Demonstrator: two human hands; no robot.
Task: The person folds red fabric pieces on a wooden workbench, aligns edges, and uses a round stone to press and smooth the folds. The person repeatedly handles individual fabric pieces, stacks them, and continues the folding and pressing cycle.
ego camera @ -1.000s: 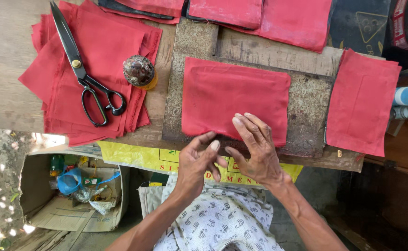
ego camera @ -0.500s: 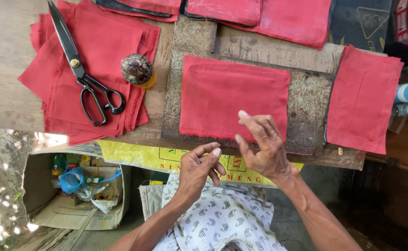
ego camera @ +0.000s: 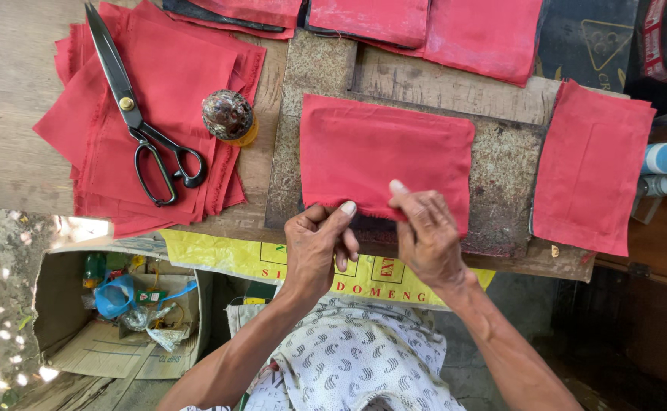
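Both hands, flat on the red cloth piece a second ago, now pinch its near edge on the table: left hand and right hand closed thumb-to-finger, lifting the hem.

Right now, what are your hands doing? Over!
Left hand and right hand both pinching near edge of red cloth piece. Cloth flat on worn board. Scissors off aside.

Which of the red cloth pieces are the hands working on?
The single red piece at the centre; the left hand and right hand pinch its near edge. The others lie untouched.
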